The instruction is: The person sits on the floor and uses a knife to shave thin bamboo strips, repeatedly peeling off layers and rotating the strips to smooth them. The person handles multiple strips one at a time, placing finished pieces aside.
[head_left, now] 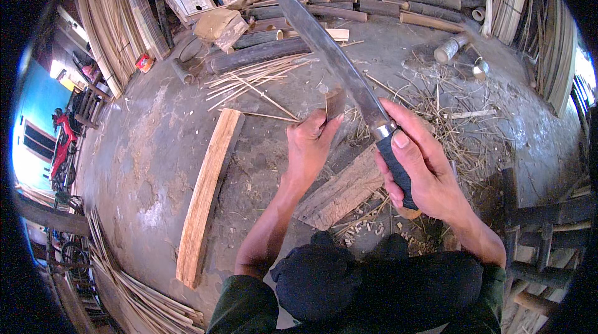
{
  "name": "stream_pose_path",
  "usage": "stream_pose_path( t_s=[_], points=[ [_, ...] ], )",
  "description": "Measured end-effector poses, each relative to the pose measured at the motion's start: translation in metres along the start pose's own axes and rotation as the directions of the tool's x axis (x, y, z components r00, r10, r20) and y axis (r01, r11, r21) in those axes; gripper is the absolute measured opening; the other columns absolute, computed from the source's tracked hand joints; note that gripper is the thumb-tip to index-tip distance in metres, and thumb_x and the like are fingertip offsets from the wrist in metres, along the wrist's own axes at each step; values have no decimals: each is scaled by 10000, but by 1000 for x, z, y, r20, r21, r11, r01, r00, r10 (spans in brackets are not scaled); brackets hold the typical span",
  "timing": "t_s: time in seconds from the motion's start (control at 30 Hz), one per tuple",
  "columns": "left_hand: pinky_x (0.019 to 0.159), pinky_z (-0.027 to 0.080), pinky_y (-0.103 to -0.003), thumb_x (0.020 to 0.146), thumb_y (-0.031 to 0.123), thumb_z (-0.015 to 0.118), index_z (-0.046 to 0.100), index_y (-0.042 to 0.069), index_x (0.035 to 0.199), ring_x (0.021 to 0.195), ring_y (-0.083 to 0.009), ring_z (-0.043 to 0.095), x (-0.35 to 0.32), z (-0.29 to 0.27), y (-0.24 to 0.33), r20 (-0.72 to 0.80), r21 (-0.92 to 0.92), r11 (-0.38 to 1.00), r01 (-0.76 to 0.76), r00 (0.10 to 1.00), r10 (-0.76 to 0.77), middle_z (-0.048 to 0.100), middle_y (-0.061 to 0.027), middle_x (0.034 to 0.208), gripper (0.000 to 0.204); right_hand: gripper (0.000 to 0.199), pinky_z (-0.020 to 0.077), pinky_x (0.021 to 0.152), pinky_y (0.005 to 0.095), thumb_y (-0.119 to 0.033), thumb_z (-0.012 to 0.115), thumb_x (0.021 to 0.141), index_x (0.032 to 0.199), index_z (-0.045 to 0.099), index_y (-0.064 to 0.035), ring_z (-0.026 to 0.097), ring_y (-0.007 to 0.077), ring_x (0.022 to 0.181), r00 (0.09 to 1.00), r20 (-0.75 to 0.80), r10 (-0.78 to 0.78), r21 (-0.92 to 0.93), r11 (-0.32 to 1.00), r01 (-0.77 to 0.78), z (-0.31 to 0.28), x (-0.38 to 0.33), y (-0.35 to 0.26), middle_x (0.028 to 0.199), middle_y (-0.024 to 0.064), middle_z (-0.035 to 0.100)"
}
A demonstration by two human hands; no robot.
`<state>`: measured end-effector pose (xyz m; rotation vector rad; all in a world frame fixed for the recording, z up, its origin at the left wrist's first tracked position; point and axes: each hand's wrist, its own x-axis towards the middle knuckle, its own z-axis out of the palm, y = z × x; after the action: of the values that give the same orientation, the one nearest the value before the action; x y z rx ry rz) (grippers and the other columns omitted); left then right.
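Note:
My right hand (pixel 423 162) is wrapped round the black handle of a machete (pixel 336 53). Its long, dark steel blade slants up and to the left, point upward, with a bright metal collar at the handle. To the left of it, my left hand (pixel 308 144) is closed, thumb against fingers, on a short flat brown piece of bamboo (pixel 334 103). The blade passes just right of that piece; whether they touch I cannot tell. A thin strip reaches my left fingers from the left, and I cannot tell if it is held. Below the hands lies a thick wooden block (pixel 342 187).
A long squared timber (pixel 208 197) lies on the floor to the left. Tangled shavings (pixel 451 109) spread at the right. Bamboo poles (pixel 423 7) are piled at the back, with thin strips (pixel 249 85) in front. A red motorcycle (pixel 64 147) stands far left.

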<state>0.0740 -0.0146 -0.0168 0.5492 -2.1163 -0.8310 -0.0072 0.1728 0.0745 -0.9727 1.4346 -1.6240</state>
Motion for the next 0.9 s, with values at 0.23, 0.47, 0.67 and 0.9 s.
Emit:
stream_pose_path(
  t_s=[0.23, 0.47, 0.67, 0.9],
  points=[
    [488, 411, -298, 840, 96, 726, 640, -14, 831, 511, -151, 445, -1, -3, 7, 13, -26, 1000, -3, 1000, 3, 500, -145, 579, 140, 485, 414, 452, 229, -324, 389, 1042, 1479, 304, -130, 490, 94, 503, 993, 9, 120, 16, 993, -120, 1, -2, -11, 793, 70, 525],
    [478, 389, -308, 843, 105, 725, 606, -18, 786, 498, -152, 432, 0, 1, 2, 38, -29, 999, 23, 999, -21, 472, -146, 571, 180, 473, 405, 468, 226, -298, 397, 1043, 1472, 301, -122, 479, 80, 533, 1000, -12, 12, -249, 968, -14, 6, -5, -7, 785, 27, 487],
    [467, 379, -336, 827, 108, 737, 576, -16, 754, 478, -245, 394, 18, -2, 13, -29, -106, 990, -93, 995, 90, 477, -194, 584, 216, 452, 434, 592, 287, -231, 426, 1028, 1440, 327, -71, 528, 164, 658, 983, -55, -172, -420, 898, 134, 5, 6, 5, 839, 80, 507],
    [507, 406, -381, 857, 122, 692, 597, -29, 791, 516, -338, 428, 33, -23, 29, 30, 16, 994, -104, 994, 104, 525, -225, 627, 190, 401, 509, 741, 399, -225, 453, 1009, 1373, 407, -63, 661, 348, 825, 984, -54, -168, -487, 865, 121, 2, 21, 0, 995, 203, 616]
  ],
)
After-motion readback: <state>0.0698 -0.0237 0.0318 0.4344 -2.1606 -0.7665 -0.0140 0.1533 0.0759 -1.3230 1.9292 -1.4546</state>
